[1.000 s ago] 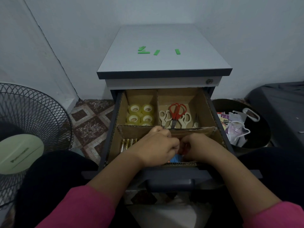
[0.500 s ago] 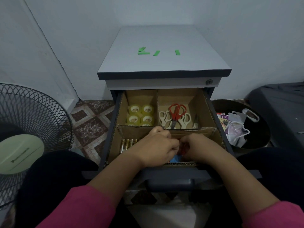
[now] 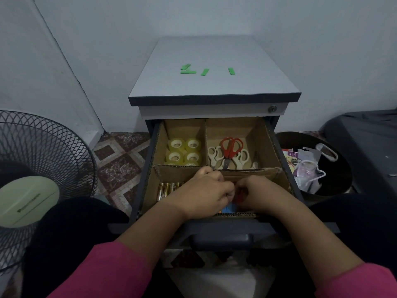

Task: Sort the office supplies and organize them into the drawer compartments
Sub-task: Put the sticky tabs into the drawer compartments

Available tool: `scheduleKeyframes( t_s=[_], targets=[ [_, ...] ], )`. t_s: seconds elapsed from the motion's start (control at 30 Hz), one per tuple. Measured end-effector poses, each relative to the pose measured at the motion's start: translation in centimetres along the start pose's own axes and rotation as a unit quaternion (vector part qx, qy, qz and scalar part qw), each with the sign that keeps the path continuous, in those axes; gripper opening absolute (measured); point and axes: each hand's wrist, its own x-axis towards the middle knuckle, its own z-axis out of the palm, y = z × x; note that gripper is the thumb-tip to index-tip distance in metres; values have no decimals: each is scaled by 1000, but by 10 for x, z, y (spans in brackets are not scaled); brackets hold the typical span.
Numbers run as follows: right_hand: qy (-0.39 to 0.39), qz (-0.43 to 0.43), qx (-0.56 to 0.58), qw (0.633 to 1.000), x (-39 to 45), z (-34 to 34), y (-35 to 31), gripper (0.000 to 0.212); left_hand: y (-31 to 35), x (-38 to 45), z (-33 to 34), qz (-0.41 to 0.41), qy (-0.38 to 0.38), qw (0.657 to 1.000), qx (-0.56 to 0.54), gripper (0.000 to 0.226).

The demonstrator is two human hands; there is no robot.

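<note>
Cardboard dividers split the open drawer (image 3: 277, 145): tape rolls (image 3: 184, 151) back left, scissors (image 3: 229, 152) back right, batteries (image 3: 168, 189) front left, partly hidden by the left hand (image 3: 206, 193). Both hands, left and right hand (image 3: 256, 193), are curled together over the front compartment, pinching something small and red (image 3: 238, 195) that I cannot make out; a blue item (image 3: 228, 209) peeks below.

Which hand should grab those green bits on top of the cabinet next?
Probably the left hand: most green strips lie on its side. The right hand suits only the lone strip. Both hands are busy in the drawer.
</note>
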Motion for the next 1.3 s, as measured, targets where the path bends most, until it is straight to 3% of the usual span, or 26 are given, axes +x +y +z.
scheduleKeyframes(
  t_s=[0.33, 0.6, 1.03, 1.3],
  targets=[
    [-9, 5, -28, 1000, 0, 0, -1, 24, 2, 0, -1, 32, 7, 998, 45, 19],
    [-1, 9, -6, 1000, -1, 0, -2, 24, 0, 1, 1, 3, 6, 1000, 21, 17],
    [43, 14, 34, 998, -1, 0, -2, 6, -4, 0, 4, -7, 8, 1000, 9, 17],
    [78, 2, 48, 996, -3, -1, -3, 3, -6, -1, 3, -10, 68, 997, -40, 23]
  ],
)
